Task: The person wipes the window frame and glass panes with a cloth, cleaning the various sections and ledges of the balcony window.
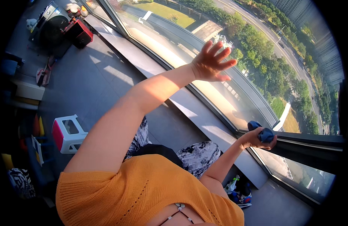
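Note:
My left hand (214,63) is raised in front of the large window pane (168,48), its fingers spread and nothing in it. Whether it touches the glass I cannot tell. Lower on the right, my right hand (257,139) grips a bunched dark blue cloth (266,135). Part of the cloth sticks out above the hand, and the fingers hide some of it. This hand is near the dark window frame post (306,145).
A low ledge (188,106) runs beneath the window. On the grey floor to the left stands a white and pink step stool (73,134). Farther off are a red and black box (79,34) and a washing machine (51,25). Several small items (238,192) lie at lower right.

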A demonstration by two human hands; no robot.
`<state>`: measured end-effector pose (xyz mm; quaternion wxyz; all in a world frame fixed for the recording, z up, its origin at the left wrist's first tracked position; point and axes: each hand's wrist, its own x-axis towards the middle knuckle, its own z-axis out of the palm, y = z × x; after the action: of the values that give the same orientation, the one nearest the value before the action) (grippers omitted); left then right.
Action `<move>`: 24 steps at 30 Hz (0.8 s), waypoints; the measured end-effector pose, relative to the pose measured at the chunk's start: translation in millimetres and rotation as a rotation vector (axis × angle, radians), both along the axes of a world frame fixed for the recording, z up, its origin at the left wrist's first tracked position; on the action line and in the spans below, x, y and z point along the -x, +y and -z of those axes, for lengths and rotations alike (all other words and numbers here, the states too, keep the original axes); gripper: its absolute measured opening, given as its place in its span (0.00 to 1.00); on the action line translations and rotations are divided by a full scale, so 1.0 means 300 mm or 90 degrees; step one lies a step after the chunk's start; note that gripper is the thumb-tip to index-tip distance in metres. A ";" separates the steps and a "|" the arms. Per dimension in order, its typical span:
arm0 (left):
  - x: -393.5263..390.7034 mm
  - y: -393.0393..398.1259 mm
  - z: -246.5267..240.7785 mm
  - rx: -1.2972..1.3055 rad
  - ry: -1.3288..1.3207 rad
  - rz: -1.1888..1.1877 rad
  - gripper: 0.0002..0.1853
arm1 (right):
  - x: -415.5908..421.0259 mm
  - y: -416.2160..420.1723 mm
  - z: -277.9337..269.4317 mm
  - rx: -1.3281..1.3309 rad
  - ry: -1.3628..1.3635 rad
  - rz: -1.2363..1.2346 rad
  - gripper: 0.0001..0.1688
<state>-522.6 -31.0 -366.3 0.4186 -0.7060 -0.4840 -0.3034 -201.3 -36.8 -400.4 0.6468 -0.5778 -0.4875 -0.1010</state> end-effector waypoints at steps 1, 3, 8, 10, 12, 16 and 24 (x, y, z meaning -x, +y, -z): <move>0.011 -0.003 -0.013 0.003 0.010 0.003 0.48 | -0.006 -0.007 0.013 0.006 -0.074 0.018 0.31; 0.032 -0.015 -0.001 -0.004 0.002 -0.011 0.54 | -0.011 0.004 0.019 -0.017 -0.109 -0.012 0.30; 0.065 -0.018 -0.023 0.016 0.050 -0.009 0.54 | -0.011 0.001 0.032 -0.026 -0.107 -0.072 0.30; 0.061 -0.011 -0.017 0.007 0.044 -0.009 0.54 | -0.020 0.012 0.040 -0.052 -0.113 -0.067 0.30; 0.059 0.002 -0.022 0.003 0.051 -0.006 0.54 | -0.028 0.020 0.054 -0.050 -0.124 -0.068 0.30; 0.050 0.018 -0.023 -0.018 0.054 -0.007 0.52 | -0.026 -0.003 0.086 0.015 -0.154 -0.073 0.34; 0.057 -0.047 -0.100 0.052 -0.063 0.136 0.40 | 0.155 -0.187 0.360 0.459 0.128 -0.555 0.31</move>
<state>-539.7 -45.1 -336.2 0.3301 -0.7544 -0.4379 -0.3607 -247.8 -92.8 -508.4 0.4338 -0.5143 -0.6201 0.4034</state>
